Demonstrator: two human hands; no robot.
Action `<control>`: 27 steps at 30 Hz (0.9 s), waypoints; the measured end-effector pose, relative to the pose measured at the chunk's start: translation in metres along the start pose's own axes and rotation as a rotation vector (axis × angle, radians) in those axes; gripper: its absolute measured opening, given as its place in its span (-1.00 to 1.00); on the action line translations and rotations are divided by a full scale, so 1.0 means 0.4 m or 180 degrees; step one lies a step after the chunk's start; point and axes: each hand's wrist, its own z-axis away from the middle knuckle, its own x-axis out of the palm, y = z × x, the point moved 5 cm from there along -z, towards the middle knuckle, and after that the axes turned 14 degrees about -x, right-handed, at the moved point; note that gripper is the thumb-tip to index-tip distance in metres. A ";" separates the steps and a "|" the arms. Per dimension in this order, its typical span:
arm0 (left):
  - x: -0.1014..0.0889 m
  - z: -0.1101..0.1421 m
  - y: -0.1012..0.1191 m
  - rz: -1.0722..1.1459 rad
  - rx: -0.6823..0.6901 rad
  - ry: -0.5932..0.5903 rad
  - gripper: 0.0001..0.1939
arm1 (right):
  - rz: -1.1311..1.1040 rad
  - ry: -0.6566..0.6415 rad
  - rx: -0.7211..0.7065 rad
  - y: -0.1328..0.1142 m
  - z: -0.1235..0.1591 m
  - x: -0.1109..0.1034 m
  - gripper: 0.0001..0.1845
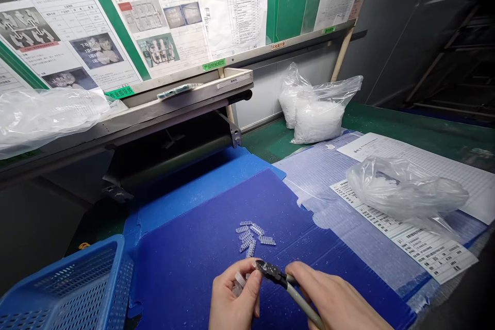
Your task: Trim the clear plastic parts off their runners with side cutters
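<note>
"Over the dark blue sheet, what are the two hands holding?"

"The left hand has its grip closed around some small translucent pieces, and the right hand has its grip wrapped on the handles of the cutters."

"Where does the black head of the cutters sit?"

"Right by the left thumb and forefinger tips (whether the blades are parted, I cannot tell)."

"And the ribbed strips?"

"They lie in a loose cluster on the sheet, just beyond the left hand, some overlapping."

"What stands around that?"

"A perforated blue basket is at the left edge. Off to the right, a crumpled clear bag lies partly over a printed label sheet. Farther back, two bags of white contents stand together on the green table, and printed pages hang on a green board."
</note>
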 end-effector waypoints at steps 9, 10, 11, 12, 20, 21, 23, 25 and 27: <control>-0.005 -0.057 -0.057 0.1055 -0.0545 -0.1422 -0.72 | -0.0343 0.0345 0.0439 0.182 -0.111 0.104 -0.75; -0.007 -0.061 -0.061 0.0916 -0.0533 -0.1388 -0.69 | -0.0320 0.0354 0.0455 0.189 -0.115 0.113 -0.76; -0.009 -0.065 -0.065 0.0785 -0.0539 -0.1331 -0.67 | -0.0327 0.0365 0.0474 0.193 -0.117 0.120 -0.77; -0.012 -0.069 -0.069 0.0707 -0.0540 -0.1234 -0.65 | -0.0369 0.0376 0.0494 0.195 -0.116 0.124 -0.79; -0.002 -0.102 -0.100 0.0456 -0.0468 -0.0466 -0.59 | -0.1324 0.0527 0.0716 0.195 -0.097 0.123 -0.96; 0.001 -0.106 -0.101 0.0373 -0.0397 -0.0371 -0.58 | -0.1468 0.0515 0.0737 0.189 -0.096 0.125 -0.95; 0.003 -0.109 -0.092 0.0164 -0.0176 -0.0141 -0.55 | -0.1919 0.0475 0.0804 0.172 -0.094 0.131 -0.94; 0.005 -0.103 -0.074 -0.0120 -0.0019 -0.0013 -0.50 | -0.2461 0.0484 0.0901 0.152 -0.091 0.133 -0.93; 0.011 -0.093 -0.055 -0.0487 -0.0014 -0.0098 -0.46 | -0.2764 0.0541 0.0941 0.132 -0.090 0.124 -0.91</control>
